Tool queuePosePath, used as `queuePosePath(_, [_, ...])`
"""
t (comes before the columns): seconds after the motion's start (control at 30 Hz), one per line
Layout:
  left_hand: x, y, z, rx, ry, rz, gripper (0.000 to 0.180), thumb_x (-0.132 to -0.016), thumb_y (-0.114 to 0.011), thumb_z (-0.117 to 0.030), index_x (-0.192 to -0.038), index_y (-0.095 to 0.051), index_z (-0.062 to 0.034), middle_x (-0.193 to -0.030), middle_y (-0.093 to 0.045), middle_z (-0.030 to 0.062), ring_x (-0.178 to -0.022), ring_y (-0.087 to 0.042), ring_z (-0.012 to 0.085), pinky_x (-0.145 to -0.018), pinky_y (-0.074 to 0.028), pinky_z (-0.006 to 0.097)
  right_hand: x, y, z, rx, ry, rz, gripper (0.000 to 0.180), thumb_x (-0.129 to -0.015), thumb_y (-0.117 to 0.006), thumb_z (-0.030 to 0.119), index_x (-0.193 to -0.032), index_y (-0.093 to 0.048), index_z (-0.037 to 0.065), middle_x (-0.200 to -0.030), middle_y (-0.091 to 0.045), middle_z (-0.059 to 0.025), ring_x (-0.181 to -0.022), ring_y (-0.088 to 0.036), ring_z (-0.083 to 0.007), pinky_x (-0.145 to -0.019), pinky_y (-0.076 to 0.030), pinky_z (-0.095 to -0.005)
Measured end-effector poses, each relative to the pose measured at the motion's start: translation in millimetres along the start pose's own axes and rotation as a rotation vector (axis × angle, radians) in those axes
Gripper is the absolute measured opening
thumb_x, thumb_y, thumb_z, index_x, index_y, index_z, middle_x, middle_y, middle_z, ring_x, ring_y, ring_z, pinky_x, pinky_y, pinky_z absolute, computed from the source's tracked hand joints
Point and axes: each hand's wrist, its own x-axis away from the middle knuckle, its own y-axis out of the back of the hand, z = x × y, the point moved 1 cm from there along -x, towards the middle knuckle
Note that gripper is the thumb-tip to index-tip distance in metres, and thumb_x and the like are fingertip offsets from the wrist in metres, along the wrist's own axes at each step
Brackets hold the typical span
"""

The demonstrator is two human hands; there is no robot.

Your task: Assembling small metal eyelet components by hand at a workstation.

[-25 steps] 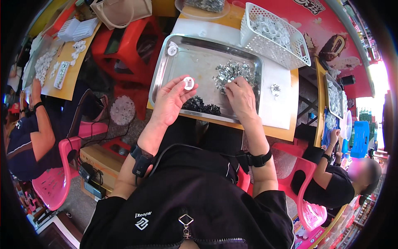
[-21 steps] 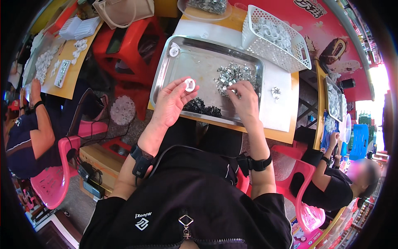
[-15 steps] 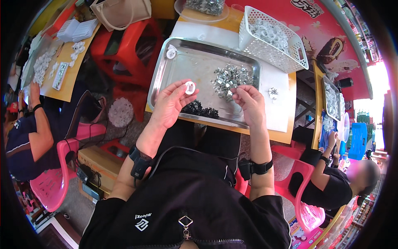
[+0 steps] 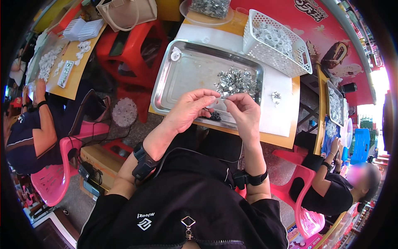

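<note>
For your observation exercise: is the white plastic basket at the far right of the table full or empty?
Partly full. The white plastic basket stands upright, with pale small parts covering its bottom but staying below its rim.

A wooden table [image 4: 286, 142] carries a white sheet [image 4: 278, 108]. A steel tray [image 4: 195, 74] lies toward its left edge, a white basket [image 4: 265, 52] at the far right corner
</note>
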Motion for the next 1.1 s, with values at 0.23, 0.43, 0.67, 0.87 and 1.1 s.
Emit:
queuePosePath(0.23, [2, -4, 8, 0.113, -0.027, 0.023, 0.019, -0.093, -0.062, -0.013, -0.110, -0.062, -0.0051, -0.096, -0.064, 0.0015, -0.079, -0.060, 0.0077, -0.069, -0.050, 0.021, 7, -14, 11, 0.395, 0.497, -0.032, 0.013, -0.077, -0.072, 0.000, -0.088, -0.065, 0.002, -0.084, -0.066, -0.0078, -0.070, -0.063, -0.0158, -0.062, -0.051, -0.0265])
queuePosePath(0.43, [0, 1, 12, -0.149, -0.178, -0.063, 0.014, -0.092, -0.062, -0.010, -0.106, -0.065, -0.0054, -0.089, -0.061, -0.0003, -0.073, -0.058, 0.0066, -0.063, -0.046, 0.020, 10, -13, 21, 0.453, 0.460, -0.042, 0.015, -0.078, -0.072, 0.000, -0.092, -0.066, 0.003, -0.089, -0.064, -0.0081, -0.071, -0.063, -0.0164, -0.061, -0.051, -0.0275])
queuePosePath(0.67, [2, -10, 4, -0.573, -0.398, -0.134, 0.015, -0.092, -0.062, -0.010, -0.105, -0.066, -0.0036, -0.086, -0.060, 0.0003, -0.070, -0.056, 0.0064, -0.065, -0.046, 0.020, 6, -11, 10, 0.433, 0.551, -0.003, 0.015, -0.081, -0.069, 0.001, -0.096, -0.067, 0.003, -0.087, -0.064, -0.0067, -0.071, -0.062, -0.0112, -0.060, -0.049, -0.0243])
queuePosePath(0.87, [3, -7, 9, 0.030, -0.110, -0.076, 0.022, -0.095, -0.058, -0.013, -0.115, -0.062, -0.0027, -0.095, -0.064, 0.0032, -0.077, -0.060, 0.0079, -0.069, -0.050, 0.022, 9, -6, 1, -0.102, 0.017, 0.003, 0.010, -0.087, -0.065, 0.000, -0.097, -0.067, 0.000, -0.086, -0.063, 0.0004, -0.075, -0.058, -0.0049, -0.066, -0.046, -0.0191])
queuePosePath(1.1, [1, -3, 16, 0.214, -0.010, 0.055, 0.030, -0.098, -0.052, -0.015, -0.124, -0.056, -0.0006, -0.101, -0.065, 0.0054, -0.086, -0.063, 0.0120, -0.076, -0.053, 0.025, 8, -10, -7, -0.111, 0.103, 0.063, 0.017, -0.091, -0.061, 0.002, -0.107, -0.064, -0.002, -0.087, -0.064, -0.0005, -0.078, -0.058, -0.0044, -0.070, -0.046, -0.0182])
